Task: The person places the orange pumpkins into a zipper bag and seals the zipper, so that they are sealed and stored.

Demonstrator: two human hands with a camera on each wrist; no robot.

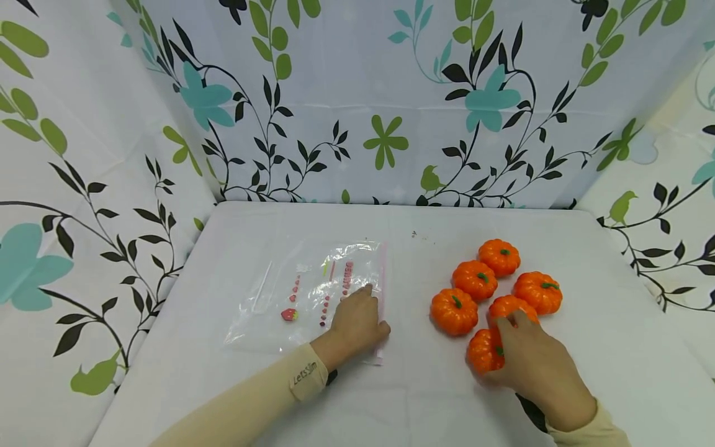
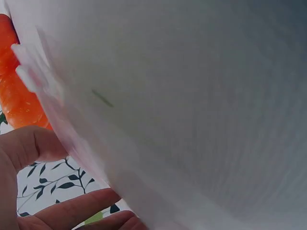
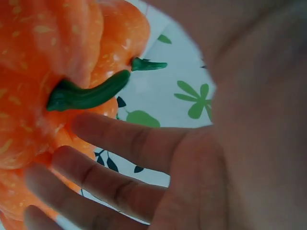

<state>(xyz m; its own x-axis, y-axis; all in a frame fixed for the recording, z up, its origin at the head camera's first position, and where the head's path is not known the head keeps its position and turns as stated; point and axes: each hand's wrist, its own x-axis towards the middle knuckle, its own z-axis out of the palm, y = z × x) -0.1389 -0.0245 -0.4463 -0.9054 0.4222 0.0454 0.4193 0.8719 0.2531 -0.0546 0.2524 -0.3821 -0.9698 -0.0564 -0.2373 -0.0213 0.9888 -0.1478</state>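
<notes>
head view: your relaxed left hand (image 1: 357,323) rests on the clear bag (image 1: 315,282); six pumpkins (image 1: 475,280) sit right of the bag, your right hand (image 1: 533,366) over the nearest.
left wrist view: your thumb and fingers are spread at the bag's edge.
right wrist view: your fingers reach straight, unclenched, beside a green stem (image 3: 88,97).

White tabletop (image 1: 413,391): I see a few dark specks (image 1: 414,235) toward its far edge.
Back cloth (image 1: 346,74): hangs behind; I pick out a green flower (image 1: 385,143) among black-leaved branches.
Left cloth (image 1: 89,267): shows me a turquoise flower (image 1: 28,267).
Right cloth (image 1: 676,161): a green bird (image 1: 621,208) on it.
</notes>
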